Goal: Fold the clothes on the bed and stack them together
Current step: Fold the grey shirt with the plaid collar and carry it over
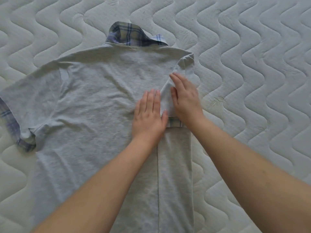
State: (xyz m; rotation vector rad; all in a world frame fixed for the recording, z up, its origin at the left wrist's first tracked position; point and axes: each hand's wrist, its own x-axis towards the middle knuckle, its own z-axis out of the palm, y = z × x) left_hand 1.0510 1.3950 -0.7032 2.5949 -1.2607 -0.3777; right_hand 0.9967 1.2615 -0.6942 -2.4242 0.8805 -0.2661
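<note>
A light grey polo shirt [94,101] with a plaid collar [127,33] lies back-up on the bed, collar away from me. Its right side is folded inward into a long strip [175,165], and the right sleeve [168,100] with its plaid cuff lies folded over it. My left hand [149,115] rests flat on the shirt just left of that sleeve. My right hand [185,96] presses flat on the folded sleeve, fingers together. The left sleeve [21,108] with plaid trim is spread out at the far left.
The shirt lies on a white quilted mattress [252,64] with a wavy stitch pattern that fills the whole view. No other clothes show in this frame.
</note>
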